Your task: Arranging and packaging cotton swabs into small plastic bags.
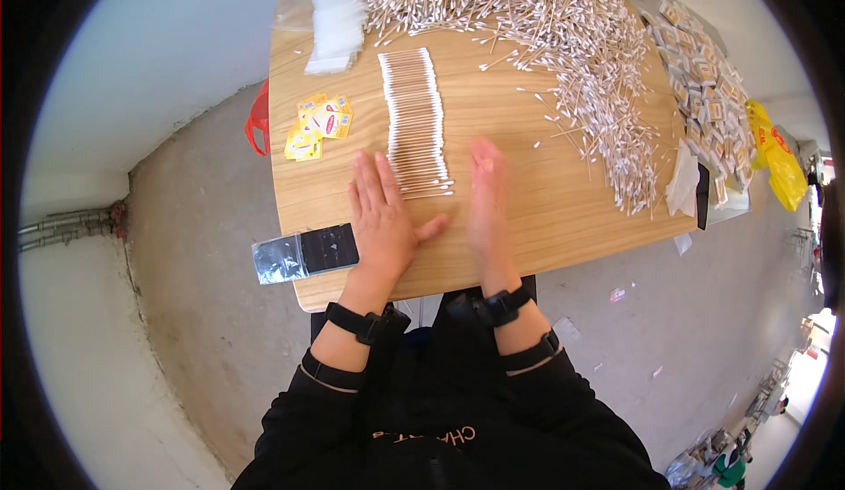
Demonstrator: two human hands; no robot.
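A long row of cotton swabs (412,112) lies side by side on the wooden table (493,94), their white tips lined up at both sides. At its near left end my left hand (383,226) rests palm down, fingers stretched and the thumb pointing right, holding nothing. To the right of the row my right hand (488,200) stands on edge, slightly blurred, with straight fingers and nothing visible in it. A few swabs at the near end stick out to the right. Under the left hand's outer side lies a flat black object (330,250), partly covered by that hand.
A big heap of loose swabs (563,32) fills the far and right sides. Clear plastic bags (334,24) and yellow cards (326,120) lie left. A clear packet (282,259) overhangs the left edge. Filled packets (704,94) and a yellow bag (779,156) are far right.
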